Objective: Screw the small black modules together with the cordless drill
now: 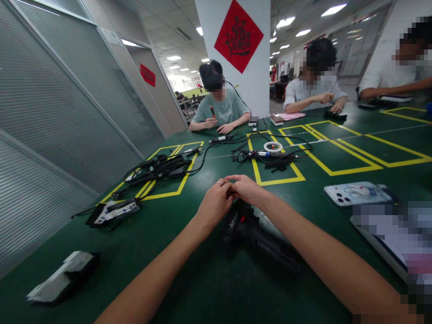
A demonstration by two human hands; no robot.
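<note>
My left hand (216, 198) and my right hand (248, 188) meet in front of me, fingertips together. Their fingers are closed in a pinch, and what they hold, if anything, is hidden between them. Just below them a black handheld device (259, 238) with a long grip and a small red part lies on the green table (189, 279). Its top end reaches up to my fingers; whether they touch it I cannot tell. A ring shows on a left finger.
A white-and-black piece (62, 276) lies at front left, with tangled black cables (162, 168) farther back. Pen-shaped tools and a white ring (273, 147) lie ahead. A phone (357, 193) rests at right. Across the table, one person (221, 110) holds a screwdriver (212, 112); others sit rightward.
</note>
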